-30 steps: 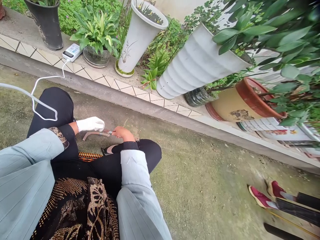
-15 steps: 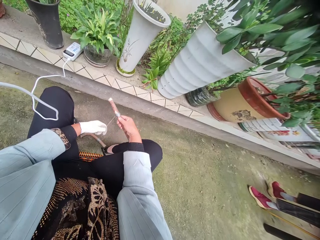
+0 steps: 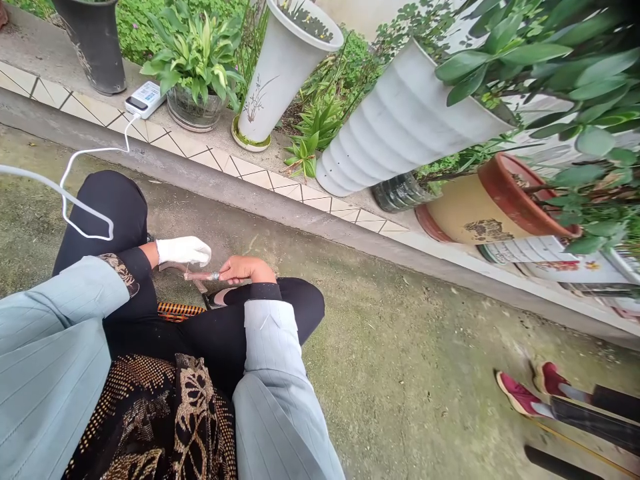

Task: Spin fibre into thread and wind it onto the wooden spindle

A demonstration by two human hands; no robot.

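Brown stick (image 3: 199, 275) with a silvery wrapping (image 3: 215, 275), in the head view, is gripped by the bare right hand (image 3: 246, 269) and points from its fingers toward the gloved left hand (image 3: 183, 252). The left fingers curl close to the stick's far end; whether they pinch anything, I cannot tell. A curved brown rod (image 3: 200, 287) shows just beside the left hand.

White glove (image 3: 183, 252), reddish-brown stick (image 3: 199, 275), pale-blue pinstriped sleeve (image 3: 273, 330), crimson shoes (image 3: 518, 393)
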